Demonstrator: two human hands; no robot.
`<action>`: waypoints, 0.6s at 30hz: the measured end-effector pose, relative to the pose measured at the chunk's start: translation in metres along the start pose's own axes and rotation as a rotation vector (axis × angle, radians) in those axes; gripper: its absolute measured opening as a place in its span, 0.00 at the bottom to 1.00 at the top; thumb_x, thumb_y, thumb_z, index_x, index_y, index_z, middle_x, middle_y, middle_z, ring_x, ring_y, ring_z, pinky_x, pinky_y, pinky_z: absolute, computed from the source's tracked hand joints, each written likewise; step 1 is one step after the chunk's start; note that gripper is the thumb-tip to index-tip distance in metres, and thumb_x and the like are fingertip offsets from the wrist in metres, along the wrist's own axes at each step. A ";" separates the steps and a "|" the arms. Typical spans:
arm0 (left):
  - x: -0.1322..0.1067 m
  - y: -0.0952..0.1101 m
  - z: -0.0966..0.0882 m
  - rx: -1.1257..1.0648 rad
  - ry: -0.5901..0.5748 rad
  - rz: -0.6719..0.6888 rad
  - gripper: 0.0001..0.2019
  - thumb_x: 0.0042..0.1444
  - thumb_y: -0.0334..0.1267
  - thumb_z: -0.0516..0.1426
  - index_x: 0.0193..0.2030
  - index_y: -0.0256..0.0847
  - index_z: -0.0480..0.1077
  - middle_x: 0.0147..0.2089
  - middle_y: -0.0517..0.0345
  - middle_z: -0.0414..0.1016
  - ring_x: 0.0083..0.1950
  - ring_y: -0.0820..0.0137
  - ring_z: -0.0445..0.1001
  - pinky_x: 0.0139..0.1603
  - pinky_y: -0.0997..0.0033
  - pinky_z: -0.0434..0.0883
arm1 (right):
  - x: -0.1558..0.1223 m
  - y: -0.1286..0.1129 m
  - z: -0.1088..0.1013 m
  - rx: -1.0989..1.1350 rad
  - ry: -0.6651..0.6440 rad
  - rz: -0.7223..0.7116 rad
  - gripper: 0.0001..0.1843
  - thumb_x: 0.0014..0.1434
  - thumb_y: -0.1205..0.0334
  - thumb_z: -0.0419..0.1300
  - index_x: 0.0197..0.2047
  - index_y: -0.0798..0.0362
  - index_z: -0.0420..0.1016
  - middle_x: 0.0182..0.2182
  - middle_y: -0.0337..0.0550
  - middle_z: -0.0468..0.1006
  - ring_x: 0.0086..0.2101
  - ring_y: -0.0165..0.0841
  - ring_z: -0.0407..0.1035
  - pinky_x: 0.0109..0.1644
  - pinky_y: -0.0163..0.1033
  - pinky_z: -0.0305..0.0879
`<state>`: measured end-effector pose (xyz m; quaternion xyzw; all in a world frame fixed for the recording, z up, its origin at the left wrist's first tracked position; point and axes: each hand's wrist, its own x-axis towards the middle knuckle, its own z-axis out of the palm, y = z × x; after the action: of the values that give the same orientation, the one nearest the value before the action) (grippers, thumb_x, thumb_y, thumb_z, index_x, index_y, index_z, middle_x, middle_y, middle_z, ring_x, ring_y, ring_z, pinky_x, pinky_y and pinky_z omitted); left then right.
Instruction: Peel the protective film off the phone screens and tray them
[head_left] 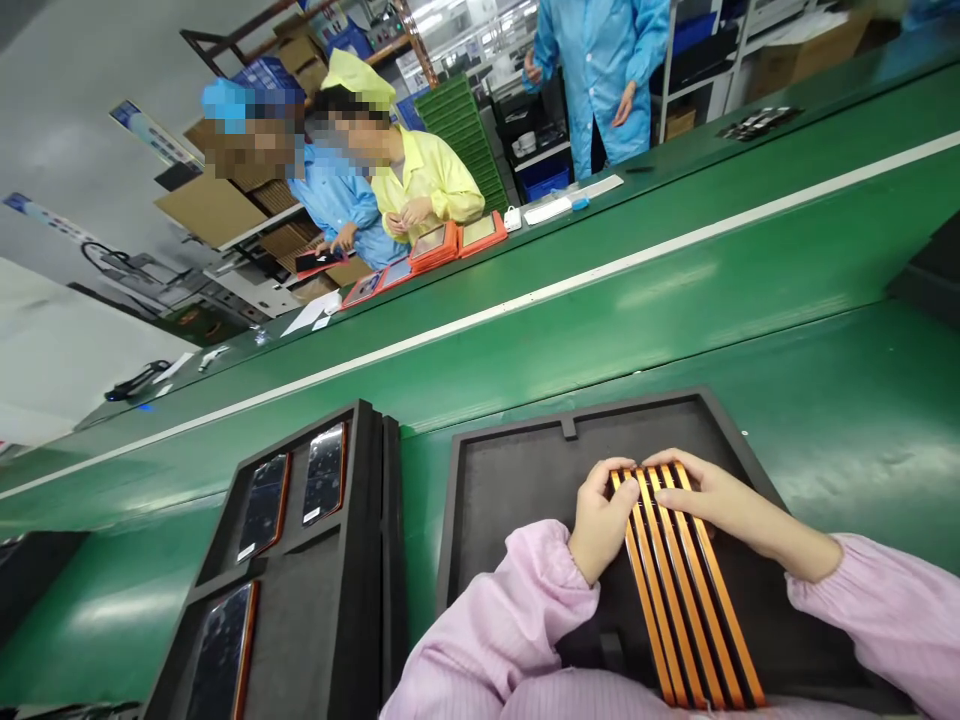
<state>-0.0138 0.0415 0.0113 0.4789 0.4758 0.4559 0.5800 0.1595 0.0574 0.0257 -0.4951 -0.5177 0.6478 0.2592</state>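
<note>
Several flat orange-edged devices (679,590) stand on edge side by side in a black foam tray (517,470) in front of me. My left hand (600,525) presses against the left side of the row, fingers curled over the top ends. My right hand (720,500) lies across the far ends from the right, fingers spread on the orange edges. Both sleeves are pink.
A second black foam tray (360,560) at left holds three orange-framed devices lying flat. Beyond runs a green conveyor belt (675,260) with a white line. Across it, three people in blue and yellow coats stand by orange trays (450,240).
</note>
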 end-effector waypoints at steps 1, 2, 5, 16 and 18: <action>-0.001 0.000 -0.002 -0.023 -0.020 -0.012 0.18 0.51 0.47 0.60 0.46 0.41 0.71 0.47 0.51 0.74 0.52 0.58 0.71 0.59 0.55 0.65 | -0.002 0.001 0.000 0.007 0.012 -0.013 0.31 0.46 0.42 0.63 0.49 0.50 0.67 0.40 0.47 0.74 0.44 0.45 0.70 0.41 0.46 0.73; -0.001 -0.001 -0.005 -0.052 -0.046 -0.022 0.21 0.50 0.49 0.60 0.49 0.41 0.70 0.50 0.50 0.74 0.55 0.57 0.70 0.60 0.55 0.64 | -0.004 0.002 0.000 0.014 0.018 -0.024 0.33 0.46 0.40 0.62 0.51 0.50 0.65 0.44 0.49 0.73 0.48 0.47 0.68 0.46 0.48 0.72; 0.001 -0.002 -0.012 -0.154 -0.150 -0.051 0.26 0.48 0.53 0.60 0.51 0.40 0.70 0.53 0.48 0.73 0.57 0.54 0.69 0.61 0.53 0.64 | -0.011 0.001 -0.005 0.049 -0.009 -0.026 0.37 0.51 0.38 0.58 0.58 0.51 0.62 0.48 0.52 0.72 0.55 0.50 0.64 0.53 0.52 0.68; 0.004 -0.005 -0.023 -0.262 -0.281 -0.095 0.29 0.43 0.43 0.66 0.55 0.43 0.69 0.59 0.50 0.71 0.63 0.53 0.65 0.66 0.50 0.57 | -0.014 -0.002 -0.015 0.061 -0.072 -0.033 0.33 0.51 0.49 0.58 0.59 0.51 0.63 0.47 0.50 0.74 0.58 0.50 0.60 0.55 0.53 0.67; 0.003 -0.007 -0.022 -0.266 -0.288 -0.101 0.31 0.44 0.44 0.66 0.56 0.44 0.68 0.60 0.49 0.70 0.64 0.52 0.64 0.67 0.49 0.55 | -0.014 -0.003 -0.013 0.056 -0.060 -0.038 0.32 0.51 0.50 0.58 0.58 0.51 0.64 0.46 0.50 0.74 0.57 0.50 0.61 0.54 0.53 0.67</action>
<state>-0.0350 0.0464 0.0022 0.4338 0.3469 0.4121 0.7222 0.1766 0.0515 0.0340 -0.4580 -0.5164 0.6716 0.2694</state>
